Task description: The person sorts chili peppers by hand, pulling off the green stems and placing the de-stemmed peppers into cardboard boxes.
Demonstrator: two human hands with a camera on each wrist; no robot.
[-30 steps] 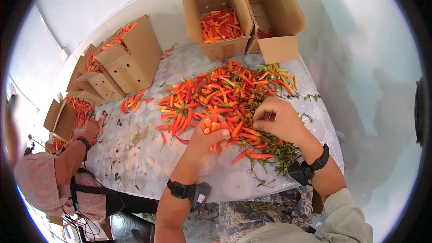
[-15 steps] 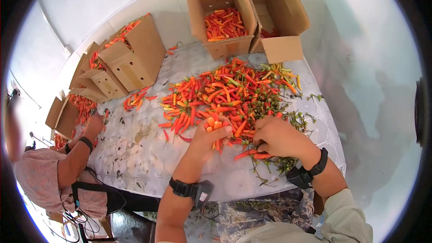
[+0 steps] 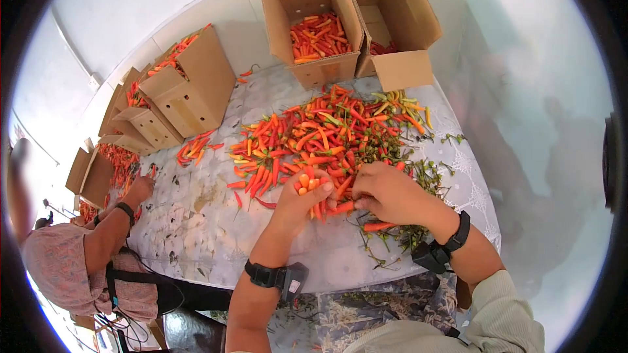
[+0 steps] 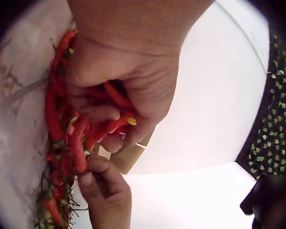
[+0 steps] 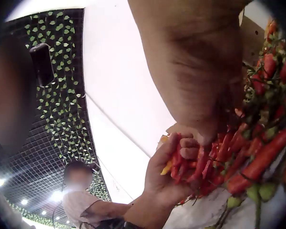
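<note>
My left hand [image 3: 297, 204] holds a bundle of red and orange chili peppers [image 3: 307, 184] in curled fingers, over the near edge of a big chili pile [image 3: 307, 134]. Just to its right, my right hand [image 3: 391, 195] pinches the end of one red chili pepper [image 4: 78, 148]. That pepper spans the gap between the hands, its other end at my left fingertips. Seen from the left wrist, several peppers show inside the left palm. In the right wrist view, the right fingertips are mostly hidden behind the hand.
Green stems [image 3: 418, 232] lie heaped beside my right hand. Behind the pile stand two open cardboard boxes [image 3: 327, 68] with chilies inside; more boxes [image 3: 196, 101] line the left side. Another person [image 3: 65, 261] works at the left end of the white-covered table [image 3: 196, 242].
My right hand has come from the right side of the pile down and left, to beside the left hand, and now pinches a chili. The left hand keeps its bundle in place.
</note>
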